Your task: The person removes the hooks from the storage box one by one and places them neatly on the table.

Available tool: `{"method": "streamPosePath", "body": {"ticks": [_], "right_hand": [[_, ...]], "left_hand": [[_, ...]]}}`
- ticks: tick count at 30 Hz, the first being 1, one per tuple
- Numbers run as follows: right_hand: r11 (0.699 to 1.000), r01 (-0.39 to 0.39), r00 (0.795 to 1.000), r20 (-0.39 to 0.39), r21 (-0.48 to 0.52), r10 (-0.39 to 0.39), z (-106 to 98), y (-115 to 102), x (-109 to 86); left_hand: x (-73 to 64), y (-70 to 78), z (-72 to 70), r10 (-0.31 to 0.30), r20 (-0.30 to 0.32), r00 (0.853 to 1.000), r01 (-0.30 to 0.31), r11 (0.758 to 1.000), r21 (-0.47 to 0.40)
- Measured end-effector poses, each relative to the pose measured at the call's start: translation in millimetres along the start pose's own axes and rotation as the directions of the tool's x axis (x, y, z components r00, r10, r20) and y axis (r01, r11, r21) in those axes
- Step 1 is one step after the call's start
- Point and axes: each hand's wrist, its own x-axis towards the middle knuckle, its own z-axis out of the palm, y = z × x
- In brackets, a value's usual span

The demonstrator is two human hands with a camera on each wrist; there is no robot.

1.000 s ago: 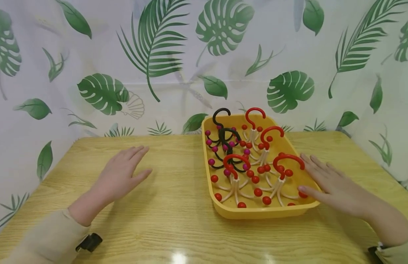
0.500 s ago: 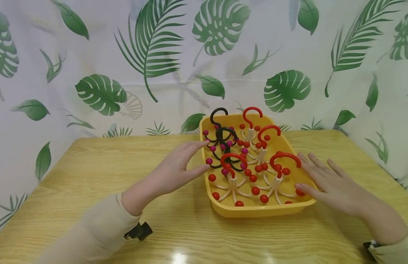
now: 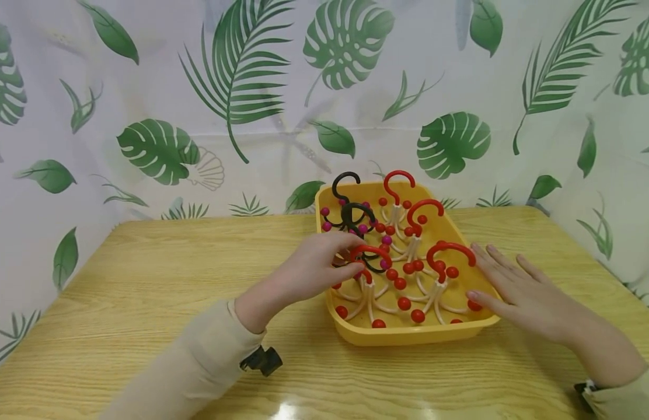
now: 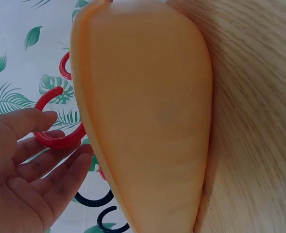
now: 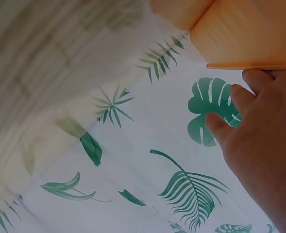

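Observation:
My left hand reaches over the tray's left rim. Its thumb and curved fingers lie loosely around the red hook handle of a claw massager with pale legs and red ball tips. In the left wrist view, the thumb crosses in front of the red hook and fingers show behind it, with a gap between thumb and index finger. Red massagers and black ones with magenta balls stand in the yellow tray. My right hand rests on the tray's right rim, fingers straight and spread.
The tray stands on a wood-grain table, right of its middle and near the back. A white cloth with green leaf prints hangs behind and beside the table. Neighbouring hooks stand close together above the rim.
My left hand has moved right from above the table, over the tray's rim to the front-left red hook. My right hand has stayed at the right rim. The massagers stand as before.

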Motion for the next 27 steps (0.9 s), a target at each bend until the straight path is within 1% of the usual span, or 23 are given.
{"method": "streamPosePath", "body": {"ticks": [2, 6, 8, 13, 21, 24, 27], "right_hand": [[1.000, 0.001, 1.000, 0.002, 0.006, -0.001, 0.1, -0.2, -0.2], [1.000, -0.001, 1.000, 0.002, 0.007, 0.001, 0.4, 0.3, -0.4], [1.000, 0.006, 1.000, -0.002, 0.008, -0.006, 0.3, 0.8, -0.9], [1.000, 0.016, 1.000, -0.006, 0.008, -0.016, 0.2, 1.3, -1.9], [0.999, 0.002, 1.000, 0.005, 0.036, -0.002, 1.2, -0.2, -0.3], [0.999, -0.002, 1.000, 0.008, 0.046, 0.002, 1.2, 0.0, 0.0], [0.999, -0.004, 1.000, 0.008, 0.050, 0.003, 0.9, 0.8, -0.5]], "left_hand": [[1.7, 2.8, 1.5, 0.015, 0.000, 1.000, -0.015, 1.000, 0.020], [7.3, 8.3, 3.3, 0.067, -0.011, 0.998, -0.067, 0.996, 0.061], [10.2, 11.6, 3.2, 0.087, -0.011, 0.996, -0.086, 0.994, 0.061], [15.6, 18.4, 2.1, 0.102, -0.023, 0.994, -0.101, 0.993, 0.053], [20.1, 27.3, 0.8, 0.117, -0.028, 0.993, -0.116, 0.992, 0.049], [21.2, 30.7, -0.5, 0.137, -0.052, 0.989, -0.135, 0.990, 0.042], [22.5, 34.8, -3.4, 0.168, -0.093, 0.981, -0.165, 0.985, 0.043]]}}
